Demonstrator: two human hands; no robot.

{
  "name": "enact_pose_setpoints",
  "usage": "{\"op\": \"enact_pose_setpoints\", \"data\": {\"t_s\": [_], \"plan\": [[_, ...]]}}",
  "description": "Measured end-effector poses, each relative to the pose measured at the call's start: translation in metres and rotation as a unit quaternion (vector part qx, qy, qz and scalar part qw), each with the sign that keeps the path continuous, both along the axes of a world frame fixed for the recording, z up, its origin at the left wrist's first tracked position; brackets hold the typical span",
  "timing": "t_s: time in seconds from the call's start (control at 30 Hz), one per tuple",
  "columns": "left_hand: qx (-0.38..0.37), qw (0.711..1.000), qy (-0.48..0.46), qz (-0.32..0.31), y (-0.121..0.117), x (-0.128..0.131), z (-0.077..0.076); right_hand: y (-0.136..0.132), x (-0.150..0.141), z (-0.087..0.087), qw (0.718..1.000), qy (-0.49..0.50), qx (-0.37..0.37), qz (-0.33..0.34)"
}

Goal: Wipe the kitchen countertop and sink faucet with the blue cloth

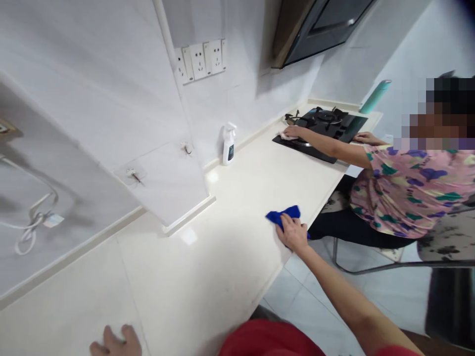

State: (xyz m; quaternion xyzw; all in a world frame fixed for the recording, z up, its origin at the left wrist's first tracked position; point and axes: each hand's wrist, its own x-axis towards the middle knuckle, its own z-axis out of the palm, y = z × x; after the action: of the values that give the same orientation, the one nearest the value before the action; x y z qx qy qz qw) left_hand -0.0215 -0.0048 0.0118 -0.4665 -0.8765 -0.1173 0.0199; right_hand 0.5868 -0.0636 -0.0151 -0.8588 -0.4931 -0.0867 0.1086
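My right hand presses a blue cloth onto the white countertop close to its front edge, fingers closed over the cloth. My left hand rests on the counter at the bottom edge of the view. Only a few of its fingers show, stretched out flat, with nothing in them.
A white spray bottle stands by the wall. Another person in a patterned shirt sits at the right, one hand on a pale cloth on the black gas hob. A teal bottle stands beyond. Wall sockets sit above.
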Motion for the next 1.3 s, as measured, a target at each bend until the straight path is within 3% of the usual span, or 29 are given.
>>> {"op": "enact_pose_setpoints", "data": {"t_s": [0.1,0.23,0.57,0.7,0.83,0.93,1.07,1.17,1.3], "plan": [[-0.006,1.0,-0.001,-0.003,-0.002,0.005,0.006,0.025,-0.002,0.003,0.997,-0.014,-0.002,-0.081],[-0.002,1.0,-0.009,-0.004,-0.005,0.006,0.003,0.059,-0.041,0.004,0.997,-0.004,0.016,-0.072],[0.016,1.0,-0.009,-0.007,-0.01,0.002,-0.004,0.124,-0.213,0.014,0.986,0.03,-0.023,0.164],[0.026,1.0,-0.001,-0.005,-0.01,0.003,-0.006,0.118,-0.278,0.019,0.962,0.049,-0.04,0.266],[0.037,0.999,-0.003,-0.009,-0.011,0.002,-0.006,0.086,-0.316,0.02,0.925,0.061,-0.06,0.369],[0.038,0.999,-0.015,-0.011,-0.012,0.003,-0.005,0.057,-0.319,0.023,0.906,0.078,-0.06,0.411],[0.05,0.998,-0.02,-0.012,-0.013,0.002,-0.004,0.022,-0.296,0.027,0.889,0.141,-0.041,0.433],[0.052,0.998,-0.032,-0.017,-0.013,0.001,-0.006,-0.006,-0.262,0.02,0.901,0.166,-0.01,0.4],[0.051,0.997,-0.053,-0.023,-0.013,0.001,-0.005,-0.042,-0.191,0.002,0.939,0.123,0.032,0.318]]}}
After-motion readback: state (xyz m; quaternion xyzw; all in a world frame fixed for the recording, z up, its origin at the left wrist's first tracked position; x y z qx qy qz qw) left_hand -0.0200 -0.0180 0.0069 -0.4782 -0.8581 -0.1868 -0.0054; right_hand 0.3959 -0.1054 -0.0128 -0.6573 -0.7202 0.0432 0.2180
